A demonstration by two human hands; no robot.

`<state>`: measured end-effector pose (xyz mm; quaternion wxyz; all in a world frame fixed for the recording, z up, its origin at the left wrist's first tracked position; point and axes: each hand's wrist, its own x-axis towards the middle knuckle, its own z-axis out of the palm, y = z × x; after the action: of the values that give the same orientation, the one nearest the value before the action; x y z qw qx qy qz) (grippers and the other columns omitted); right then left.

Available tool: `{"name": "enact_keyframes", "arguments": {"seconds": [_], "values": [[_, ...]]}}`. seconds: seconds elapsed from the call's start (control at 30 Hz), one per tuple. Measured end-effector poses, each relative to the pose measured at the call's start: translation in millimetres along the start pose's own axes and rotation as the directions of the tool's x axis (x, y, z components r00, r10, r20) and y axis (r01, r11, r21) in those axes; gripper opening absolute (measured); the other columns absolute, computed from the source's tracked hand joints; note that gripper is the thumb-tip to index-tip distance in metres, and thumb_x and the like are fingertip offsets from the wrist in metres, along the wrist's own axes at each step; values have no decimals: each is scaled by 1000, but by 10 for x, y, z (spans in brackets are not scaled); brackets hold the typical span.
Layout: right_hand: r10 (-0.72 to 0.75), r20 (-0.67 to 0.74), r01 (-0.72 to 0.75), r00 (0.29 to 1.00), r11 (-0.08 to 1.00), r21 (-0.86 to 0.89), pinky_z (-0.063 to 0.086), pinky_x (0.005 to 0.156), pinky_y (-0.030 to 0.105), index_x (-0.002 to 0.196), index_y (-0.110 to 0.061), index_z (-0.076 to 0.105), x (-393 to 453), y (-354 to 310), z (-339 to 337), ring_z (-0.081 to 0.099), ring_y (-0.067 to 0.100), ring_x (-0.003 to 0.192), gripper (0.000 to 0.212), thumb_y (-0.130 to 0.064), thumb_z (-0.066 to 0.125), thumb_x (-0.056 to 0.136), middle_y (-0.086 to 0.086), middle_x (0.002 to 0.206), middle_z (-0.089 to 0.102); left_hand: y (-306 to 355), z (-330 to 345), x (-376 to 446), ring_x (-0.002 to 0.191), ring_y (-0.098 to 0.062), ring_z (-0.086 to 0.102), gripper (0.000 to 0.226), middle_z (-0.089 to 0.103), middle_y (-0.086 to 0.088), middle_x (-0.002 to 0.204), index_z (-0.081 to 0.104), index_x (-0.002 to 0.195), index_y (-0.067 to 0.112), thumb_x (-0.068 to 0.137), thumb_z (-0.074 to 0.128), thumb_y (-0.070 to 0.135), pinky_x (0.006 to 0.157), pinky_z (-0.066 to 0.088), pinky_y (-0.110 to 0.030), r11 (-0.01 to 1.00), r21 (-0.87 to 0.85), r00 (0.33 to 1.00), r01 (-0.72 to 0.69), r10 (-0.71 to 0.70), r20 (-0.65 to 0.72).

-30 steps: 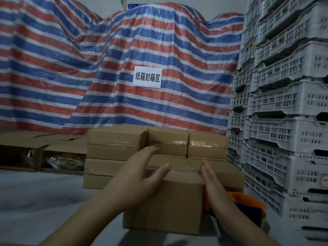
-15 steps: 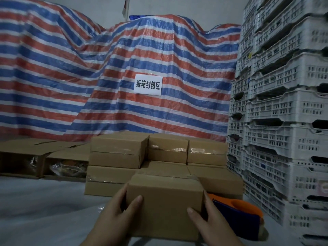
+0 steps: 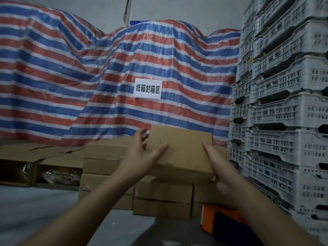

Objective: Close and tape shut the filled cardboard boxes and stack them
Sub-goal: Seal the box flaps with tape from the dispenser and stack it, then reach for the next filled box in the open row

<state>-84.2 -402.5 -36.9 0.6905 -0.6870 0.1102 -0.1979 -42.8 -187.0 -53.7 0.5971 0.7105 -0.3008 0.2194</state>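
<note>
Since half a second earlier the closed cardboard box (image 3: 181, 153) had risen off the floor from in front of the stack to the middle of the frame, held above the stacked boxes (image 3: 110, 157). The left hand (image 3: 142, 157) gripped its left edge, fingers curled behind and thumb across the near face; the right hand (image 3: 215, 162) clasped the right side and lower corner. To place it well, it probably needed to be kept level, carried over the top row and lowered squarely, edges lined with the boxes beneath. The orange tape dispenser (image 3: 223, 221) lay at lower right on the floor.
</note>
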Motion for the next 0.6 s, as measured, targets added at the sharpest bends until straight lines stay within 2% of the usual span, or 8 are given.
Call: {"name": "enact_keyframes", "arguments": {"seconds": [0.07, 0.17, 0.23, 0.3, 0.33, 0.43, 0.5, 0.6], "values": [[132, 20, -133, 991, 991, 13, 52, 65, 38, 123, -24, 56, 154, -92, 38, 63, 31, 95, 57, -66, 65, 85, 10, 110, 65, -80, -57, 128, 111, 3, 45, 102, 31, 32, 124, 17, 145, 51, 62, 73, 66, 74, 44, -12, 993, 112, 982, -38, 16, 186], [249, 0, -248, 969, 967, -61, 47, 66, 47, 119, -18, 54, 359, -82, 115, 60, 36, 93, 69, -70, 70, 78, 15, 109, 63, -220, -121, 278, 133, -4, 34, 90, 34, 22, 145, 21, 146, 49, 74, 74, 56, 96, 41, -17, 919, 376, 949, -121, -5, 316], [273, 6, -272, 962, 960, -71, 49, 68, 48, 123, -14, 56, 475, -52, 152, 61, 37, 94, 75, -69, 73, 75, 17, 109, 65, -292, -110, 364, 148, -17, 14, 83, 25, 5, 159, 28, 149, 36, 80, 57, 71, 119, 23, -40, 722, 672, 966, -167, -17, 258], [287, 57, -286, 956, 958, -36, 55, 74, 49, 120, -13, 61, 555, -22, 166, 64, 38, 96, 74, -65, 77, 69, 18, 108, 68, -308, -89, 447, 151, -22, -2, 75, 19, 0, 162, 46, 139, 33, 81, 40, 80, 121, -1, -46, 488, 841, 971, -236, 75, 229], [282, 92, -282, 955, 959, -20, 58, 75, 49, 118, -13, 64, 572, 0, 172, 67, 37, 95, 70, -61, 77, 69, 19, 106, 71, -312, -87, 488, 151, -22, -1, 70, 21, 0, 162, 53, 132, 34, 82, 37, 79, 121, -3, -46, 457, 855, 969, -245, 94, 227], [215, 161, -220, 963, 976, 11, 62, 80, 48, 116, -13, 69, 610, 126, 211, 73, 32, 93, 51, -53, 72, 83, 15, 93, 78, -388, -93, 554, 148, -20, 16, 62, 41, 5, 151, 56, 132, 32, 87, 40, 72, 121, 13, -45, 526, 826, 978, -202, 59, 202], [170, 160, -175, 972, 984, 19, 58, 94, 47, 123, -15, 67, 643, 222, 264, 72, 29, 101, 49, -54, 61, 93, 13, 101, 77, -473, -72, 551, 142, -18, 28, 60, 50, 6, 143, 54, 134, 30, 89, 43, 68, 118, 22, -42, 553, 815, 984, -173, 67, 164], [135, 151, -137, 979, 991, 5, 49, 107, 49, 137, -19, 55, 676, 289, 336, 63, 30, 116, 61, -64, 48, 97, 12, 125, 68, -595, -16, 546, 133, -16, 39, 59, 51, 6, 141, 48, 139, 30, 92, 42, 65, 115, 29, -39, 555, 819, 989, -145, 105, 103]]}}
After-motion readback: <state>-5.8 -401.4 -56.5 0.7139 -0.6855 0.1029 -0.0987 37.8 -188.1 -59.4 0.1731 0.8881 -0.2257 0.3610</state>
